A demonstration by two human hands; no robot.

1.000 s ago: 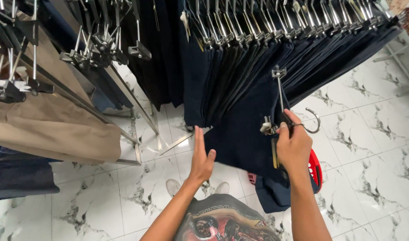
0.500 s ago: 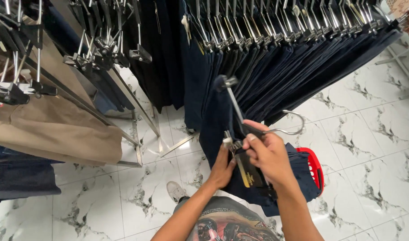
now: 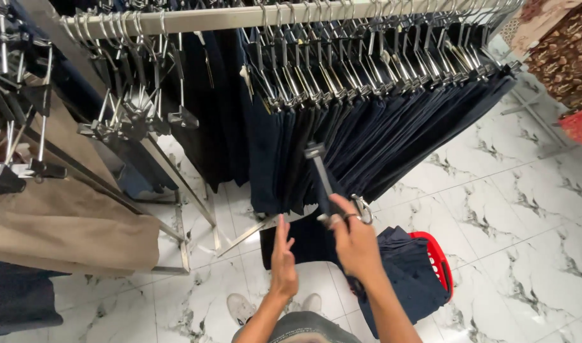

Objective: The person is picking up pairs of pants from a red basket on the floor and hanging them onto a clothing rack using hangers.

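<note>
On the far left, tan trousers (image 3: 62,235) hang from clip hangers on a slanted rail (image 3: 113,152); the frame edge cuts them off. Next along, the main rail (image 3: 240,18) runs across the top, packed with dark trousers (image 3: 367,133) on metal clip hangers.

Below it, the left hand (image 3: 282,260) is flat and released, fingers straight, touching the edge of a dark garment (image 3: 307,238) that hangs down in front of the person. It grips nothing.

Just to its right, the right hand (image 3: 354,244) is clenched round the middle of a clip hanger (image 3: 322,181), held tilted with one clip up towards the row and the hook near the knuckles. The garment seems to hang from this hanger, though the hand covers the join, so I cannot tell whether either clip is fastened on the cloth.

The step in hand looks like getting one pair of trousers onto its hanger, or smoothing it, before it joins the row. The next move likely calls for a level hanger, a free hook and a gap on a crowded rail.

Further right, a red basket (image 3: 438,260) sits on the marble floor (image 3: 526,209) with dark cloth spilling over it; its contents are hard to make out. A patterned fabric (image 3: 567,57) shows at the top right corner, cut off.
</note>
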